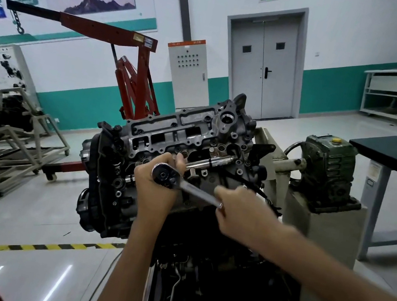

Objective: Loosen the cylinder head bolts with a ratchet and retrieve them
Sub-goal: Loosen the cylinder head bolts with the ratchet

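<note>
Left hand (155, 190) curls its fingers round the ratchet (187, 187) head, steadying it on the near edge of the cylinder head (184, 132); the bolt underneath is hidden. Right hand (239, 210), blurred, grips the handle end. Loosening seems under way, and the next swing needs the socket kept square.

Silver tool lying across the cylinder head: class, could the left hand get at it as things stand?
Probably yes. The silver tool lies uncovered just beyond the left hand, nothing between them; but that hand grips the ratchet head and must let go first.
</note>
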